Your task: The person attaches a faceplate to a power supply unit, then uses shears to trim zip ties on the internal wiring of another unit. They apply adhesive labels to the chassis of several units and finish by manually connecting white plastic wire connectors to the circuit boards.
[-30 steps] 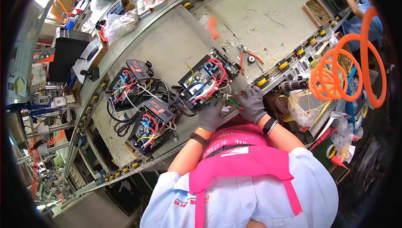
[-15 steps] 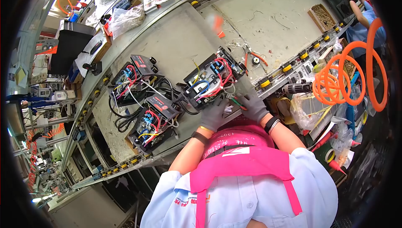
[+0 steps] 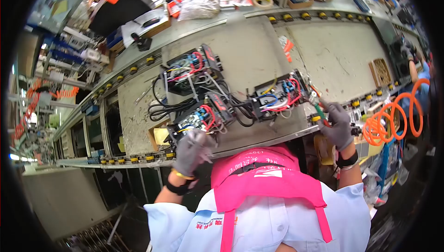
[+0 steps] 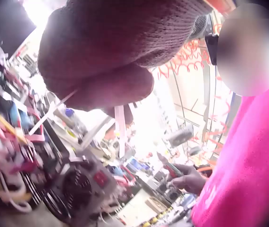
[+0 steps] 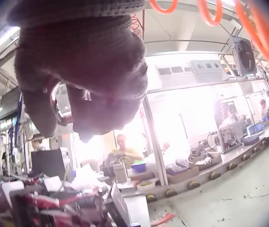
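Note:
My gloved left hand (image 3: pixel 192 150) is at the near edge of the front-left wired unit (image 3: pixel 203 119), overlapping its corner in the head view. Narrow white cable ties (image 4: pixel 120 125) stick out from between its fingertips. Off to the right, my gloved right hand (image 3: pixel 340 126) grips pliers with green and red handles (image 3: pixel 320 111), their metal tip pointing away from the body. Another open unit (image 3: pixel 277 98) with red and blue wires sits between the hands. A third unit (image 3: pixel 188 68) stands behind the front-left one.
Black cables (image 3: pixel 169 108) loop beside the units on the grey bench. Yellow rollers (image 3: pixel 134 70) line both bench edges. An orange coiled hose (image 3: pixel 386 120) hangs at right. A small parts box (image 3: pixel 380 72) stands farther right, near another person's arm (image 3: pixel 413 70).
My left hand has moved left, away from the right hand, to the front-left unit. My right hand has moved right with the pliers. The head view has turned, shifting the bench.

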### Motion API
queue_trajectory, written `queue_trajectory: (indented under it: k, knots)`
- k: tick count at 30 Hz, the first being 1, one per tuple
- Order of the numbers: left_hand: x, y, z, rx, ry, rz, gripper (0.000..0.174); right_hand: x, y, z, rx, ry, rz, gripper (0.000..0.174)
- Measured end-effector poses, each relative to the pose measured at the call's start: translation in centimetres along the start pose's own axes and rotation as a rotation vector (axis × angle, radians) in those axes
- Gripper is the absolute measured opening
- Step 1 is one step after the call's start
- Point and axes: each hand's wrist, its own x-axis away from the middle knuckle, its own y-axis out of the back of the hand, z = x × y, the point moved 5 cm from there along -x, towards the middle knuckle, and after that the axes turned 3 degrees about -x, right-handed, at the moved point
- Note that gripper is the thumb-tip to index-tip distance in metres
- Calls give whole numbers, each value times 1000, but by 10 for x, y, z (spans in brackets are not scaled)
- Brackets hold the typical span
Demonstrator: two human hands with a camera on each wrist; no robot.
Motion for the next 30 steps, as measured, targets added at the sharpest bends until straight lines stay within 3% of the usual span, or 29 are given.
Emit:
queue_trajectory:
  k: [5, 7, 12, 13, 15, 17, 19, 21, 22, 24, 30]
  knots:
    - [26, 106, -76, -102, 79, -263, 30, -63, 12, 79, 2, 251, 2, 59]
    - [34, 150, -104, -128, -66, -341, 25, -91, 21, 115, 40, 235, 68, 59]
    - [41, 198, -153, -47, 1, -217, 29, -156, 7, 193, 266, 502, 129, 64]
    - [30, 197, -146, 11, 51, -143, 29, -172, -4, 203, 473, 701, 37, 65]
    - [3, 190, -115, 127, 151, 6, 30, -202, -39, 213, 556, 705, 26, 59]
    - [-49, 170, -44, 120, 131, 125, 30, -221, -89, 217, 675, 816, 92, 58]
    - [-88, 133, 3, 487, 400, 156, 24, -226, -142, 224, 782, 908, 166, 53]
    - [-116, 101, 24, 646, 572, -13, 16, -229, -187, 217, 855, 1055, 235, 45]
    - [-128, 90, 34, 604, 610, 7, 15, -231, -205, 210, 951, 1171, 154, 36]
    - [-145, 73, 37, 571, 667, 2, 18, -240, -222, 198, 955, 1216, 146, 35]
    - [-158, 64, 44, 593, 621, -10, 18, -253, -247, 185, 810, 1337, 162, 36]
